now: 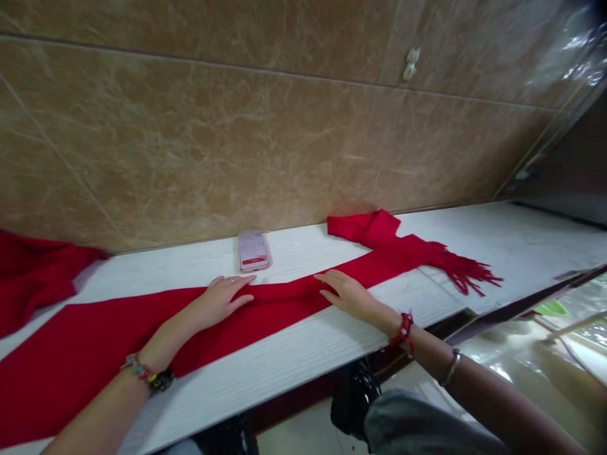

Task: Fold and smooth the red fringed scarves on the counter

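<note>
A long red scarf [284, 303] lies stretched across the white table [294, 360], its fringed end [467, 272] at the right. My left hand [220, 300] rests flat on the scarf near its middle, fingers spread, with a ring and a beaded bracelet. My right hand [348, 294] lies flat on the scarf a little to the right, fingers extended, a red bracelet at the wrist. Neither hand grips anything.
A pink phone [253, 251] lies on the table just behind my left hand, against the brown marble wall [237, 139]. More red cloth [33, 272] is piled at the far left. The table's front edge runs close to my knees [403, 417].
</note>
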`<state>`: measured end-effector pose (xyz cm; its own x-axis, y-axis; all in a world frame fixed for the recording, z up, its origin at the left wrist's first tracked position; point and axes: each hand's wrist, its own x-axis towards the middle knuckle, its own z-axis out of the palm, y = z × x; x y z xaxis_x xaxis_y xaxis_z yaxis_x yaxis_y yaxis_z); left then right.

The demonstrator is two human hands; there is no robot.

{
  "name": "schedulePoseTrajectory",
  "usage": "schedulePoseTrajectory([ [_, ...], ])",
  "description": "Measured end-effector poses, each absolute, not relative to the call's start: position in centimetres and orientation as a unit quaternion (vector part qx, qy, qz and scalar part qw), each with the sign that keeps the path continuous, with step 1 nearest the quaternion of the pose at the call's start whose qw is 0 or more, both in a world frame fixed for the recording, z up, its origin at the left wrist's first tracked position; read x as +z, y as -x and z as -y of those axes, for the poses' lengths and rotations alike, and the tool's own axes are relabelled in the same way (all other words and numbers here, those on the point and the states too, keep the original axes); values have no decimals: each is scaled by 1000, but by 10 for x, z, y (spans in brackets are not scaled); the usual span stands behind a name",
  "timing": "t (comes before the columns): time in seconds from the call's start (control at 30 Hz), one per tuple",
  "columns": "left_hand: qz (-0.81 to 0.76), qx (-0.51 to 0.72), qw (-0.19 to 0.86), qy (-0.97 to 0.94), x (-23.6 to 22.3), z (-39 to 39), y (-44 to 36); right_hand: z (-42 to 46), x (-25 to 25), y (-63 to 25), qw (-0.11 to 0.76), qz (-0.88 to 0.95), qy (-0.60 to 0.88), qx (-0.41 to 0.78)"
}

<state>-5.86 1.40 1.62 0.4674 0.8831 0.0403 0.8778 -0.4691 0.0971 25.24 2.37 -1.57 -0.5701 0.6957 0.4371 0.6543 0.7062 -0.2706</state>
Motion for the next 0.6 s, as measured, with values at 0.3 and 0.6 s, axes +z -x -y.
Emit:
schedulePoseTrajectory([
  [0.3, -540, 16, 39, -841, 20, -14, 69, -26, -19, -250, 308, 886, 341, 67],
  [0.6, -453, 4, 37, -891, 50, -8, 72, -20, -17, -253, 350, 884, 303, 71],
])
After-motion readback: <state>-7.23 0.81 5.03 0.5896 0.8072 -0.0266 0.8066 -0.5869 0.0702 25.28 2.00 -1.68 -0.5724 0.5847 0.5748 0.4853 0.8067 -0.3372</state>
